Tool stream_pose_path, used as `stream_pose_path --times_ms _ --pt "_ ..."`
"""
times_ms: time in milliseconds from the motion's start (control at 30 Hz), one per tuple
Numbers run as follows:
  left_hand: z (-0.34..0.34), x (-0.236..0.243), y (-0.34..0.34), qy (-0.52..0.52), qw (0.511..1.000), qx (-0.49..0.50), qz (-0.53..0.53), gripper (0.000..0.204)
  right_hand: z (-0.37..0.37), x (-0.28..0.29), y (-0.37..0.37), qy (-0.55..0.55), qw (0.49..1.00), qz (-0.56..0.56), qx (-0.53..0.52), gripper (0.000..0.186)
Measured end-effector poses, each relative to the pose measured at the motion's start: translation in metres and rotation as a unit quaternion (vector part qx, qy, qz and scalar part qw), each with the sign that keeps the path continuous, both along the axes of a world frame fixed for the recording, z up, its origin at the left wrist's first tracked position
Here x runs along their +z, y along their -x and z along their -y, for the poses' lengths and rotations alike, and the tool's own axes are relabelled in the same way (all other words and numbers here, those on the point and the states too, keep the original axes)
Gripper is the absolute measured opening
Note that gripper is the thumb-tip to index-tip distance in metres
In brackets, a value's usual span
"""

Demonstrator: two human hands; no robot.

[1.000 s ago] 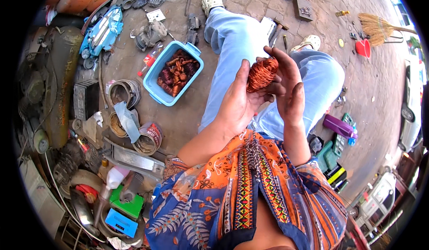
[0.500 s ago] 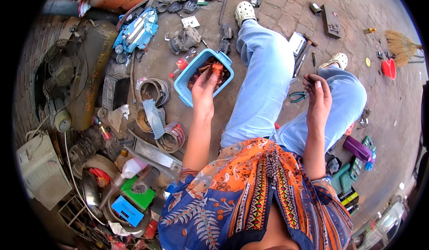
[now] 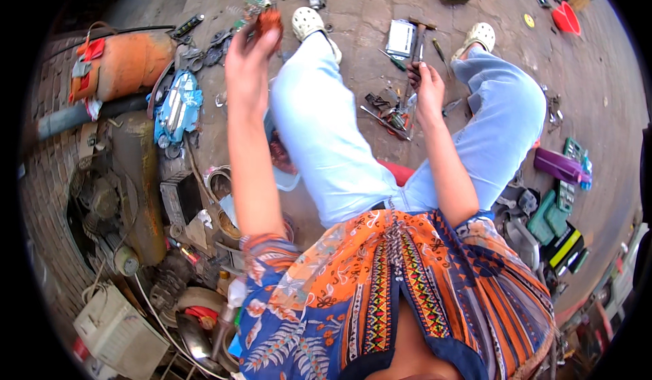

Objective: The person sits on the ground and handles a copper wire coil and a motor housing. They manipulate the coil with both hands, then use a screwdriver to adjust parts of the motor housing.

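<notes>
My left hand [image 3: 251, 61] grips a reddish-copper wire bundle [image 3: 269, 20], raised near my left shoe [image 3: 308, 21]. The blue tub [image 3: 288, 179] of copper coils is partly hidden behind that forearm and my left leg. My right hand [image 3: 424, 81] has curled fingers over the tools between my shins, close to a hammer [image 3: 422, 23]; whether it grips one of them I cannot make out. Below it lie pliers and assorted small tools [image 3: 390, 112]. A white rectangular item [image 3: 399, 38] lies beside the hammer.
An orange gas cylinder [image 3: 132, 64], a blue crumpled bag [image 3: 176, 112], a rusty tank [image 3: 136, 190] and clustered cans and parts crowd my left. A red bucket [image 3: 565, 17], a purple case [image 3: 558, 165] and green tool cases [image 3: 547, 213] lie to my right.
Both hands have parted from around the coil. My left hand moved over the tub, then up and forward with copper wire. My right hand moved forward to the tools. The view has shifted.
</notes>
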State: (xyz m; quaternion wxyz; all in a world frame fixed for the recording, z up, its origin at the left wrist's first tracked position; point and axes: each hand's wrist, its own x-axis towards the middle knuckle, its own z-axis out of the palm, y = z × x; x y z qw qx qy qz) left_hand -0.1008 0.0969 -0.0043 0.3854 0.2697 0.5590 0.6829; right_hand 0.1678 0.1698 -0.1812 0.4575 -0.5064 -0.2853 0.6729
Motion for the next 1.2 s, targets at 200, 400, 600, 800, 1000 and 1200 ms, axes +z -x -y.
stream_pose_path --times_ms 200,400,600,800,1000,1200 --pt "-0.127 -0.090 0.027 0.276 0.844 -0.197 -0.415 0.067 0.020 -0.124 -0.016 0.129 0.978 0.087 -0.140 0.024" --pt "-0.156 -0.241 0.014 0.446 0.681 -0.277 -0.510 0.059 0.085 -0.163 -0.027 0.235 0.937 0.212 -0.146 0.024" --pt "-0.122 -0.288 -0.026 0.489 0.652 -0.260 -0.517 0.056 0.151 -0.131 -0.033 0.193 0.860 0.473 0.008 0.027" --pt "-0.088 -0.290 -0.052 0.403 0.691 -0.152 -0.581 0.053 0.176 -0.143 -0.035 0.193 0.868 0.448 0.089 0.045" --pt "-0.028 -0.300 -0.122 0.422 0.800 0.017 -0.426 0.051 0.157 -0.119 -0.020 0.150 0.774 0.557 0.262 0.062" --pt "0.044 -0.313 -0.173 0.589 0.760 0.220 -0.164 0.046 0.105 -0.092 -0.012 0.081 0.767 0.539 0.340 0.056"
